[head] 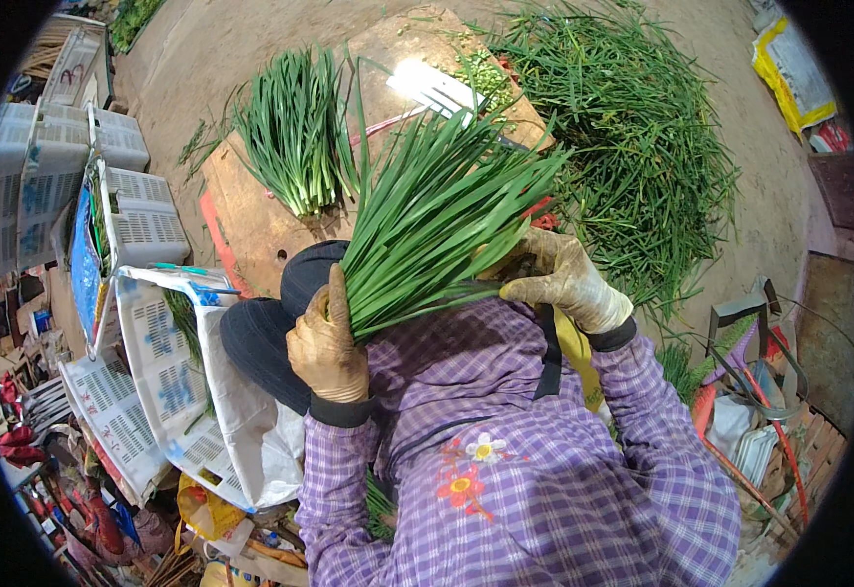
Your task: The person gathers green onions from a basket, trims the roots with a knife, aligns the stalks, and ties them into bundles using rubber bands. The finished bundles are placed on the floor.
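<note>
A bunch of long green garlic chives (434, 227) is in my gloved left hand (328, 341), which grips it near its lower end with the thumb up along the stems. The blades fan out to the upper right. At their far side my gloved right hand (563, 275) has thumb and fingers around some outer blades; leaves hide part of the fingertips. Behind the held bunch, another bunch of chives (295, 132) lies on a worn wooden board (247, 235), pale stem ends towards me. A brightly lit white object (434, 84) also rests on the board; glare hides its kind.
A large heap of loose green leaves (625, 139) covers the ground to the right. White slotted plastic crates (144, 213) stand at the left, one with a white liner (243, 411). A yellow-edged sack (794, 73) lies far right, with a red-handled tool (779, 433) nearer me.
</note>
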Motion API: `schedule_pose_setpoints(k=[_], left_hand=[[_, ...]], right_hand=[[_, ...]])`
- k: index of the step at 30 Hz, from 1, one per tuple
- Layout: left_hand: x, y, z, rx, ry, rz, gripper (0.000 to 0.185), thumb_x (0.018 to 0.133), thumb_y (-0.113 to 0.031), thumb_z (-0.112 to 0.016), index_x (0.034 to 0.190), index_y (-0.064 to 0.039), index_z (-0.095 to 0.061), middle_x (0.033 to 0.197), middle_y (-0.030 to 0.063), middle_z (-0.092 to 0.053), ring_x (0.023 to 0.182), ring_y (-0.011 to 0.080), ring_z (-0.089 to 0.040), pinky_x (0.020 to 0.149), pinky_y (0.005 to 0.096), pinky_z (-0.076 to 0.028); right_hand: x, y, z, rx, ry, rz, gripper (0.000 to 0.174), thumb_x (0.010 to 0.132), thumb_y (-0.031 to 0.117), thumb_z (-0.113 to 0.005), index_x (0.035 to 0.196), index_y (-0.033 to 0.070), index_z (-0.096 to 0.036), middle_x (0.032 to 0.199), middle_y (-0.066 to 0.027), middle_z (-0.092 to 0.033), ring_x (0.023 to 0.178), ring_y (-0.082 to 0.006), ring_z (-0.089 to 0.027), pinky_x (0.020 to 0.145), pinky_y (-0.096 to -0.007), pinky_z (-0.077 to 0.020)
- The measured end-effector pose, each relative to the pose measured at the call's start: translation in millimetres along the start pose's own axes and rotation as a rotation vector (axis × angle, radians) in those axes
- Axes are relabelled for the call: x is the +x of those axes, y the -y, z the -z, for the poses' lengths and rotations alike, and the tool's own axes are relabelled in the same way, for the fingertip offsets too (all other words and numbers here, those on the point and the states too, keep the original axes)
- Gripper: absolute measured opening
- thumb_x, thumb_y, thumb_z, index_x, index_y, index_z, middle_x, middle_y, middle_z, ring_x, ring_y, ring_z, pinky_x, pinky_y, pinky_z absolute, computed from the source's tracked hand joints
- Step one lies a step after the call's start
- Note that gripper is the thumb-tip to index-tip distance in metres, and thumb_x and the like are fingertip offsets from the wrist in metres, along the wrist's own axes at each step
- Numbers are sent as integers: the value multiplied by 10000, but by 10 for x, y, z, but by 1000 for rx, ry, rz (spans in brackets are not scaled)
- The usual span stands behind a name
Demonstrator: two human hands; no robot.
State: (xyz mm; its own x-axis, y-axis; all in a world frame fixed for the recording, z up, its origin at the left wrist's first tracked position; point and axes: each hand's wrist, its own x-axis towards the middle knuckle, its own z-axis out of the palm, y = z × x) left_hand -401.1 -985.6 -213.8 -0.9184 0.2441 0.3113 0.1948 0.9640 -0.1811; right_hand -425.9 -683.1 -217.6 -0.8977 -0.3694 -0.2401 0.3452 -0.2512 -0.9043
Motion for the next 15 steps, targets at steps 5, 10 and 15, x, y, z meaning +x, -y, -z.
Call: schedule_pose_setpoints(k=[5,10,15], left_hand=[[1,-3,-6,-10,8,-4,926,651,19,-688,1502,-225,-416,1109,-6,-664,730,226,-605,618,364,-476],[21,-21,3,15,-5,-10,918,658,13,-688,1501,-231,-417,1106,-9,-662,733,229,-607,615,366,-478],[39,-30,-12,-5,-33,1,922,656,21,-685,1500,-234,-418,1107,-12,-658,732,228,-604,611,365,-477]], right_hand=[[29,-72,-111,19,-129,15,334,836,104,-787,1133,3,-674,1054,-59,-713,966,-129,-649,889,-297,-516],[72,-178,-158,-23,-241,11,271,852,56,-751,1107,-5,-682,1020,-60,-729,923,-128,-663,853,-283,-525],[119,-297,-205,-326,-411,168,206,795,46,-746,991,13,-689,923,-85,-723,837,-172,-668,793,-302,-526]])
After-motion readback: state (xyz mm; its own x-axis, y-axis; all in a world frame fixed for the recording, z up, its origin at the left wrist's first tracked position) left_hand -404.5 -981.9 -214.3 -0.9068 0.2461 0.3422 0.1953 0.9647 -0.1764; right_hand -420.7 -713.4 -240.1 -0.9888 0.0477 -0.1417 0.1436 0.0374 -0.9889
